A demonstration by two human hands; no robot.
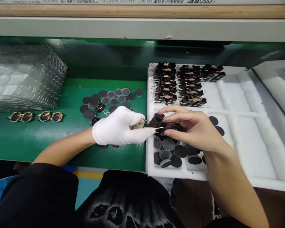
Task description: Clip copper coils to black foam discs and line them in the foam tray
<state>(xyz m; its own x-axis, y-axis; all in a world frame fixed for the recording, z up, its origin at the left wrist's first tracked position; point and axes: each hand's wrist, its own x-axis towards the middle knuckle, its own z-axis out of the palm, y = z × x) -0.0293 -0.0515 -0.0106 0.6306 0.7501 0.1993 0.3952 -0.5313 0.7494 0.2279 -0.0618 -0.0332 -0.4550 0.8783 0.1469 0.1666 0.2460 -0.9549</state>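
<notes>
My left hand (120, 128), in a white glove, pinches the wire handles of a black binder clip (161, 124) over the left edge of a white foam tray (230, 104). My bare right hand (192, 126) grips the clip's black body from the right, fingers curled over it. Several dark round discs (171, 153) lie in the tray just below both hands. Rows of clipped black assemblies (180, 84) fill the tray's far left section.
More round discs (109, 99) are scattered on the green bench (38, 139) left of the tray. Two pairs of small gold-rimmed lenses (35, 116) lie further left, before a stack of clear blister trays (23, 77). A second white foam tray (277, 85) sits far right.
</notes>
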